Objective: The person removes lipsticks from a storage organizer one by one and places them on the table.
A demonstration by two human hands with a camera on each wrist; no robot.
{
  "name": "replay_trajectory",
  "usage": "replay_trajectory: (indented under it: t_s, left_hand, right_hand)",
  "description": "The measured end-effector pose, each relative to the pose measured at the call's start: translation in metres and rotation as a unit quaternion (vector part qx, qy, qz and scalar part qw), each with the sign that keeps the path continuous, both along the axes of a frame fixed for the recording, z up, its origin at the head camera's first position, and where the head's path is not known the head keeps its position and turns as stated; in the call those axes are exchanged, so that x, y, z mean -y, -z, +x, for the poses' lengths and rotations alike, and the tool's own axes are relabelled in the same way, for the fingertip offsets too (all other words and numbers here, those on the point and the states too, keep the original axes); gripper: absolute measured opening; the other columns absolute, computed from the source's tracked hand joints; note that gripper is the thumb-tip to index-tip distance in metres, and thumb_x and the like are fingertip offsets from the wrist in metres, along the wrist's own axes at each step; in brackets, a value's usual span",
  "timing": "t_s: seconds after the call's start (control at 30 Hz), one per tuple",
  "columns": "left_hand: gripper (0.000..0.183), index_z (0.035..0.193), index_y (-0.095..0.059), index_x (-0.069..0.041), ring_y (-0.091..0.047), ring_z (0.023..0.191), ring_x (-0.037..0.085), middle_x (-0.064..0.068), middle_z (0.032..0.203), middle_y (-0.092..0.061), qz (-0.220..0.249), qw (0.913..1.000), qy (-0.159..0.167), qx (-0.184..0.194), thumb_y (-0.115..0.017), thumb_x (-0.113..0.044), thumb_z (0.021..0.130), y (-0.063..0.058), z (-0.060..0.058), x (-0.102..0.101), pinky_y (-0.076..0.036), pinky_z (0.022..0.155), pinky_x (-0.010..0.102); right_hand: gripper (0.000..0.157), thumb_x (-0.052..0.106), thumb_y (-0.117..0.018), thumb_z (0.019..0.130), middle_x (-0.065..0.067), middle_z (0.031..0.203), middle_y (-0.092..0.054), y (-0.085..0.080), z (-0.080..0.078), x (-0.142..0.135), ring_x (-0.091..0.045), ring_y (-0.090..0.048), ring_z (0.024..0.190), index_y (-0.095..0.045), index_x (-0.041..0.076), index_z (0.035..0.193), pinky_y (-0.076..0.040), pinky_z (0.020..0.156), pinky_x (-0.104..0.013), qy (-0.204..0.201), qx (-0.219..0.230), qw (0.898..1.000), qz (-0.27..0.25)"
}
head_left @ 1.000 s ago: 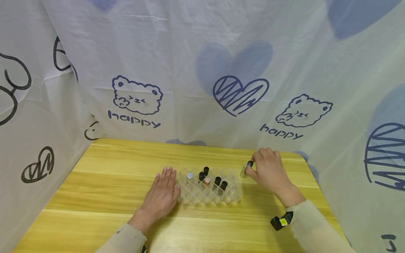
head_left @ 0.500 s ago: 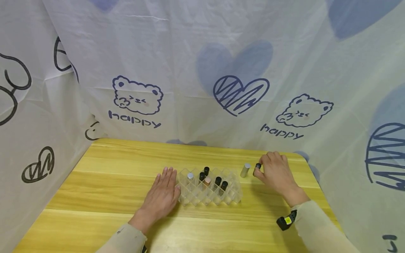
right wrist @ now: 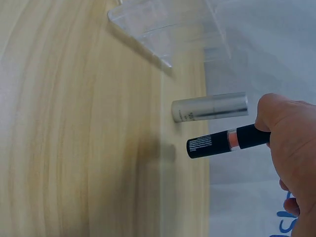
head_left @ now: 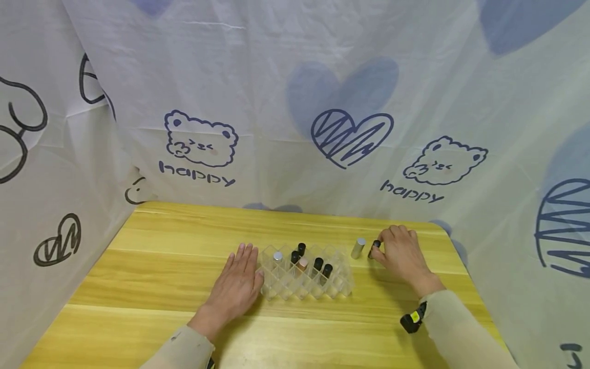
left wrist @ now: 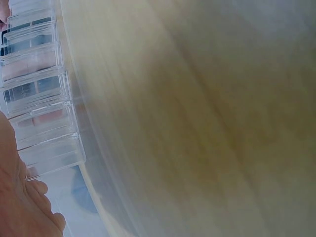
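Note:
My right hand (head_left: 402, 254) pinches a black lipstick tube (right wrist: 210, 144) by its upper end, thumb and fingers around the cap. In the right wrist view an orange-pink band shows at the tube's middle; whether its base touches the table I cannot tell. Just left of it a silver lipstick tube (head_left: 358, 248) stands upright, apart from the hand. My left hand (head_left: 233, 287) lies flat with straight fingers against the left end of a clear lipstick organizer (head_left: 293, 293). Several black-capped tubes, a silver-topped tube (head_left: 277, 257) and a pink-topped tube (head_left: 302, 264) stand in its diamond compartments.
The wooden table (head_left: 152, 287) has its back edge against a white curtain (head_left: 276, 92) printed with hearts and bears. Another stretch of printed curtain (head_left: 37, 179) hangs at the left. A black strap device (head_left: 412, 320) sits at the right wrist.
My right hand has moved right with the black lipstick tube, away from the silver one, then slightly down. The silver tube stays standing. My left hand and the organizer have not moved.

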State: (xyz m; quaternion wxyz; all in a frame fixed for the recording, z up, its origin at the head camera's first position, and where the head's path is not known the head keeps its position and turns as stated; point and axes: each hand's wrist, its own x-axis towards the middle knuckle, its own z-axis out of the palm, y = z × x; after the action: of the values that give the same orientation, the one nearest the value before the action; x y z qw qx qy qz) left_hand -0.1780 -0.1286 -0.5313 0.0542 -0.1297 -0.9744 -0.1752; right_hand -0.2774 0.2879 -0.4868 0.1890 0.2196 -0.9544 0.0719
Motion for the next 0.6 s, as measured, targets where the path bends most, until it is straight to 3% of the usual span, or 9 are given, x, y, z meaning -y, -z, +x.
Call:
replay_trajectory:
  t_s: [0.6]
  left_hand:
    - [0.063, 0.164, -0.028, 0.005, -0.019, 0.162, 0.038, 0.023, 0.172, -0.026, 0.0, 1.0, 0.001, -0.003, -0.038, -0.033, 0.114, 0.002, 0.0, 0.0, -0.019, 0.132, 0.056]
  right_hand:
    - [0.024, 0.024, -0.071, 0.095, -0.012, 0.094, -0.062, 0.016, -0.01, 0.004, -0.032, -0.052, 0.088, -0.069, 0.001, 0.101, -0.038, 0.077, -0.044, 0.024, 0.037, 0.999, -0.005]
